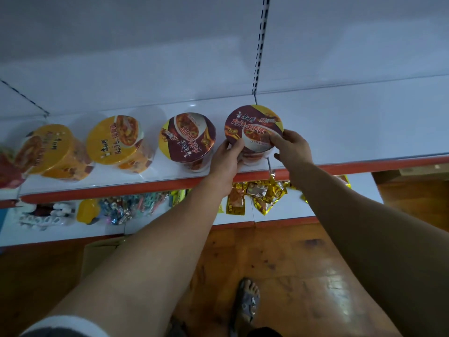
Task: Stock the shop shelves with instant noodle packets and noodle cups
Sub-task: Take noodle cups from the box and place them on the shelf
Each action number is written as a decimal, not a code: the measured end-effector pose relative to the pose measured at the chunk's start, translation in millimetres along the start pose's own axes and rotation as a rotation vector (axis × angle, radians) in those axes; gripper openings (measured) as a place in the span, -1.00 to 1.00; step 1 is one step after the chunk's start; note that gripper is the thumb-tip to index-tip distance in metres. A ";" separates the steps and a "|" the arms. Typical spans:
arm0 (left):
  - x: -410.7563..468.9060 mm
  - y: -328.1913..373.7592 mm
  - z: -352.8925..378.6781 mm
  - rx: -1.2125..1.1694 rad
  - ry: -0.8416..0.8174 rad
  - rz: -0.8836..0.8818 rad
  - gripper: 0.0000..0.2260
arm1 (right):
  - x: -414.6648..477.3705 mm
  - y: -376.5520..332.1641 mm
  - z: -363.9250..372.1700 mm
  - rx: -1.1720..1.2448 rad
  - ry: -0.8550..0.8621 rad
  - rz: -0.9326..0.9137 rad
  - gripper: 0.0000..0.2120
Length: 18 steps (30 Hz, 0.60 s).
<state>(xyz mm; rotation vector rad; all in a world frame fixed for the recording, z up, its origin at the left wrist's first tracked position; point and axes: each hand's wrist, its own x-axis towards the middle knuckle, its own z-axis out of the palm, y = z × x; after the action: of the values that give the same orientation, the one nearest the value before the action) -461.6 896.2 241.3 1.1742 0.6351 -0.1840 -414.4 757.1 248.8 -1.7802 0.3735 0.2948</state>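
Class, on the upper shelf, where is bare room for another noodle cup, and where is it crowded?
Free: upper shelf right of the held cup, to the picture's edge. Crowded: left of it, three cups in a row, small gaps.

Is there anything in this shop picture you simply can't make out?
Head view, the only one:
- Held cup: its lower body is hidden by the left hand and right hand.
- Red item: cut off by the left edge.
- Sweets on the lower shelf: too blurred to name.
- Box: mostly behind the left arm.
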 end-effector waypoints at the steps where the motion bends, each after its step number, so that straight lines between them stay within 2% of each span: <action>1: -0.5 0.0 -0.2 0.013 -0.002 0.001 -0.76 | 0.4 -0.3 -0.2 -0.002 -0.003 0.003 -0.86; 3: -1.9 -0.6 -0.9 0.027 -0.010 -0.010 -0.76 | -1.1 -2.0 -1.4 -0.009 -0.002 0.008 -0.88; 7: -9.5 -1.2 -4.1 0.066 -0.018 -0.026 -0.76 | -8.4 -4.2 -5.5 -0.031 0.018 0.043 -0.69; 10: -23.6 -1.0 -10.8 0.095 0.040 -0.034 -0.89 | -17.8 0.7 -9.6 -0.100 0.050 0.073 -0.72; 13: -44.0 0.2 -24.7 0.138 0.041 -0.045 -0.88 | -33.1 8.5 -8.0 -0.256 0.029 0.079 -0.71; 15: -56.8 -0.9 -41.4 0.177 0.022 -0.073 -0.95 | -46.7 11.6 -1.7 -0.372 -0.019 0.070 -0.75; 18: -78.0 -9.9 -77.3 0.239 0.014 -0.107 -0.92 | -73.1 13.8 19.2 -0.552 -0.133 0.049 -0.86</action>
<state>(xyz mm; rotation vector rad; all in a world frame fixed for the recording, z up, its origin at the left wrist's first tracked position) -557.8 947.4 258.3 1.3726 0.7030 -0.3499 -486.9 779.7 260.7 -2.2767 0.2531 0.5915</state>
